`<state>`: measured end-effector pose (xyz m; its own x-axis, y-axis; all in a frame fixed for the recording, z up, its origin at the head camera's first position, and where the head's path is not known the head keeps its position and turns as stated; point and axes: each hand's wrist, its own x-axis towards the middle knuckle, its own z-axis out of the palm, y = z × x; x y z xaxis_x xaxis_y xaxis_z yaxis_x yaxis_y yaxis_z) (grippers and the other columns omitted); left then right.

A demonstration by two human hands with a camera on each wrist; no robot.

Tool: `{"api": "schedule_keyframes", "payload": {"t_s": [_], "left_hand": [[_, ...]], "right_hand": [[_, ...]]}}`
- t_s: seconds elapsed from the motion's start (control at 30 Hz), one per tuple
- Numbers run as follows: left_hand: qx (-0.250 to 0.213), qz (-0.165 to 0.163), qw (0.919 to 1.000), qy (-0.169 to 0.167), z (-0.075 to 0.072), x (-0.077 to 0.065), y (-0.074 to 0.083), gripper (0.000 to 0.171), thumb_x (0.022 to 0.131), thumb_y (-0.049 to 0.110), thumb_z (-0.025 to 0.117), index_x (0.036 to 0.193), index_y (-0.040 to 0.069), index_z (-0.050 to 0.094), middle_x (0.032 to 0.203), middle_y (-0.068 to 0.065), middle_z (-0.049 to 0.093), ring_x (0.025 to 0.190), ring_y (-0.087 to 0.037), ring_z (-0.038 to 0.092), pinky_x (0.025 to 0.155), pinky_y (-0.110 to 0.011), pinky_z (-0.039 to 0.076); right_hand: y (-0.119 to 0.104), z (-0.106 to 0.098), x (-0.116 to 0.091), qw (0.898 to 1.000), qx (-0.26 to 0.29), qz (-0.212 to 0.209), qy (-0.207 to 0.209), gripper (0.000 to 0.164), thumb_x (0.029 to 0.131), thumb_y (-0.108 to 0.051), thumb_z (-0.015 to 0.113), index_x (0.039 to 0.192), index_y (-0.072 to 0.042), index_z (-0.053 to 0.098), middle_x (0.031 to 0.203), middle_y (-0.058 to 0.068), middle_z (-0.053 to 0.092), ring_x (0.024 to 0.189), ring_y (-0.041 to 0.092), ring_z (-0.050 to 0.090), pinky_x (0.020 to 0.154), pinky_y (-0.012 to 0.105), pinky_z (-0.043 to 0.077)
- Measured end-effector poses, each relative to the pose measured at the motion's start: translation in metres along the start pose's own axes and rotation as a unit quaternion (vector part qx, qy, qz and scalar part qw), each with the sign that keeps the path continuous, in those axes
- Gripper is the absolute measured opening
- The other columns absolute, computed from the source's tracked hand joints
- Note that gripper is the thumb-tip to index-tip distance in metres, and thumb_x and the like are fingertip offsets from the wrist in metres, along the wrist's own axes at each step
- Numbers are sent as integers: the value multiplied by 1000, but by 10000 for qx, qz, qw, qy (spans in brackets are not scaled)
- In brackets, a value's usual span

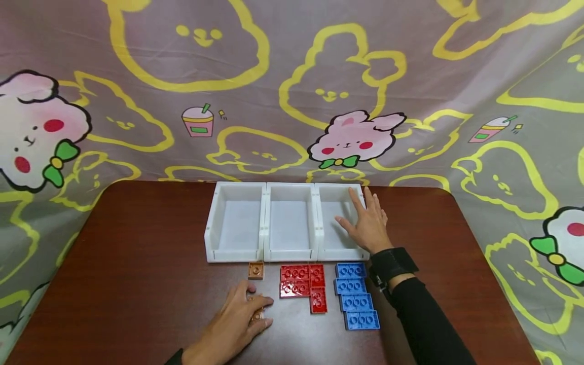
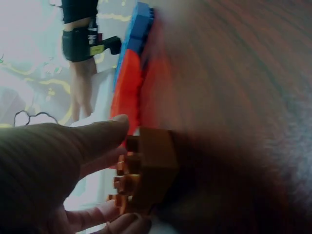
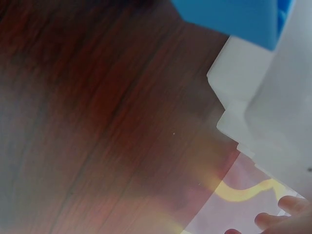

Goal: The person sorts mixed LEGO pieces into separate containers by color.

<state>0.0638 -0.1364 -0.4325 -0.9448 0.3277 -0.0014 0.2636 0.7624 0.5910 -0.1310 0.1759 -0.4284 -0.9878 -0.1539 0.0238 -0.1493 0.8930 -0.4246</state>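
My left hand [image 1: 234,317] spreads over the orange-brown toy bricks [image 1: 257,315] near the table's front. In the left wrist view, its thumb [image 2: 105,134] is by one end of a studded brick [image 2: 156,168], with fingertips close at the other end; the hand partly hides these bricks. A single orange-brown brick [image 1: 256,270] lies just beyond. Over the rightmost white bin [image 1: 335,256], my right hand [image 1: 368,225] has its fingers extended and spread, holding nothing. Its fingertips show at the corner of the right wrist view.
Red bricks [image 1: 295,281] lie grouped in front of the middle bin [image 1: 292,255]. Several blue bricks [image 1: 356,302] form a stepped column on the right, near my right sleeve [image 1: 424,319]. The left bin [image 1: 234,256] adjoins the middle one. A patterned cloth [image 1: 274,101] hangs behind the table.
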Motion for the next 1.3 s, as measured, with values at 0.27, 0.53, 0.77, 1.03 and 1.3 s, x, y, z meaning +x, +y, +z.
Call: {"api": "schedule_keyframes", "payload": {"t_s": [0.27,0.53,0.77,1.03,1.3], "left_hand": [[-140,459,9932,1061,14,6,1,37,71,1,89,89,17,60,107,0,52,96,-17,56,75,-32,51],[-421,333,9827,1771,10,10,-4,39,71,5,90,98,14,63,90,8,55,77,-3,54,65,-24,50],[-127,861,9776,1916,9,13,-16,32,72,7,90,95,15,70,94,8,57,83,-5,57,69,-24,51],[346,1456,9668,2073,8,18,-29,49,52,4,97,79,16,58,83,8,60,78,-8,53,65,-23,47],[600,1535,9669,1945,7,19,-34,40,59,1,95,83,13,66,97,0,61,84,-10,61,69,-25,54]], "right_hand": [[2,2,0,10000,17,-18,40,85,93,-44,70,161,-19,25,166,23,9,151,50,8,111,76,16],[1,3,2,10000,9,-5,66,85,93,-44,70,161,-19,25,166,23,10,151,50,8,111,75,16],[3,5,2,10000,22,20,85,86,93,-44,70,161,-19,25,166,24,11,151,50,8,111,75,16],[3,6,2,9999,35,71,63,86,94,-45,69,162,-20,23,166,23,10,151,49,7,111,75,16],[3,5,2,10000,16,65,70,85,93,-45,69,161,-20,24,166,23,12,151,50,10,110,76,18]]}}
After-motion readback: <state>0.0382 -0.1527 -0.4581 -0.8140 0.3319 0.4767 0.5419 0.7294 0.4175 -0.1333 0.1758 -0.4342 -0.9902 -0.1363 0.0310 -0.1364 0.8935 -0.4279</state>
